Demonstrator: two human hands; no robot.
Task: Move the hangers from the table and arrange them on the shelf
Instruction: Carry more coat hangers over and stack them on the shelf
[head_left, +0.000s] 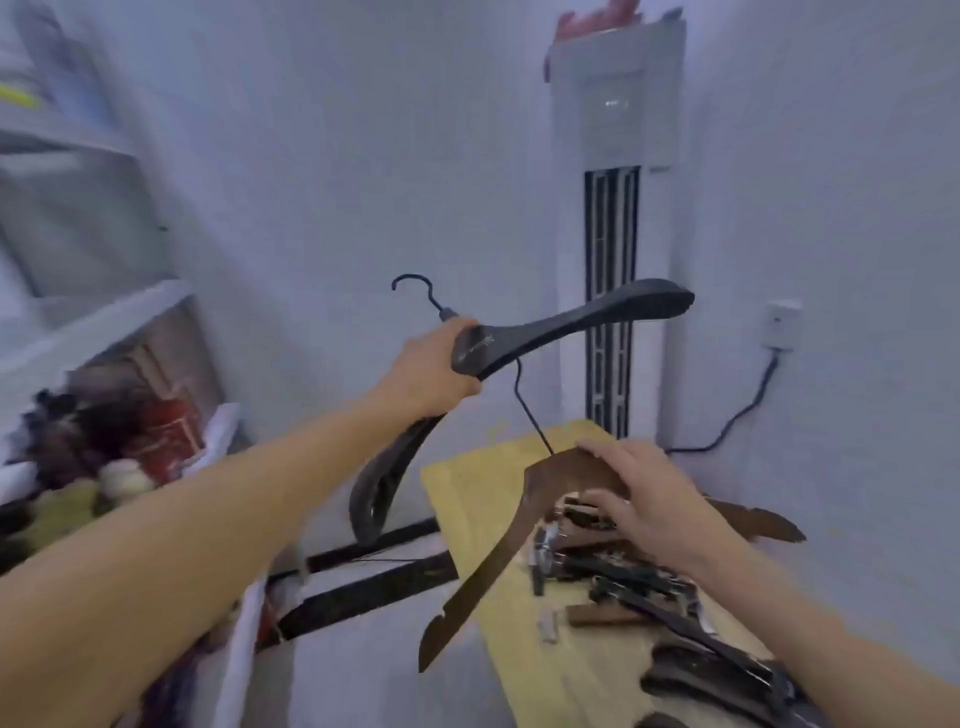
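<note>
Hangers lie in a jumbled heap on the light wooden table at lower right, mostly dark ones, some with metal clips. We see the left hand raised above the gap between table and shelf, its fingers curled tight round the neck of a black hanger, just below the hook; one arm of that hanger points up toward the tall white air conditioner, the other hangs down. The right hand rests on top of the heap, fingers bent over the middle of a brown wooden hanger whose near arm juts past the table's edge; we take this as a grip. The white shelf stands at left, blurred, with red and dark things on its lower level. A dark cable runs down from a wall socket.
</note>
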